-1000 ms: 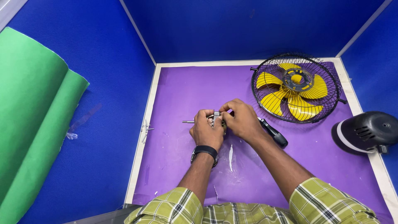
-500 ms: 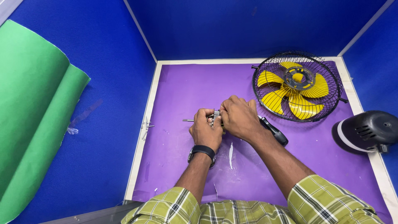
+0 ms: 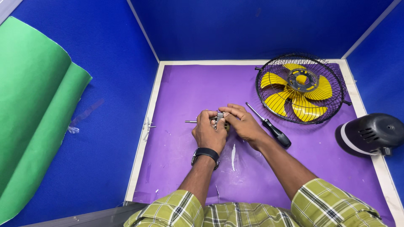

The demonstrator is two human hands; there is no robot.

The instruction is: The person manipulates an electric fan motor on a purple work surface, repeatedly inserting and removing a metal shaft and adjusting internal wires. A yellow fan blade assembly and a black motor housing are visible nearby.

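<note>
My left hand [image 3: 208,132], with a black watch on its wrist, grips a small metal motor part [image 3: 219,121] with a thin shaft sticking out to the left [image 3: 190,122]. My right hand [image 3: 243,123] pinches the same part from the right, fingertips on its top. Both hands hover over the middle of the purple mat [image 3: 189,92]. Most of the part is hidden by my fingers. A screwdriver with a black handle [image 3: 273,131] lies just right of my right hand.
A black wire fan cage with yellow blades [image 3: 301,88] lies at the back right of the mat. A black fan motor housing [image 3: 370,133] sits at the right edge. Small metal bits [image 3: 148,126] lie on the left border. Blue walls surround; a green sheet [image 3: 33,109] hangs left.
Both hands stay together on the small part; the right-hand fingers have shifted slightly on it. Nothing else has moved.
</note>
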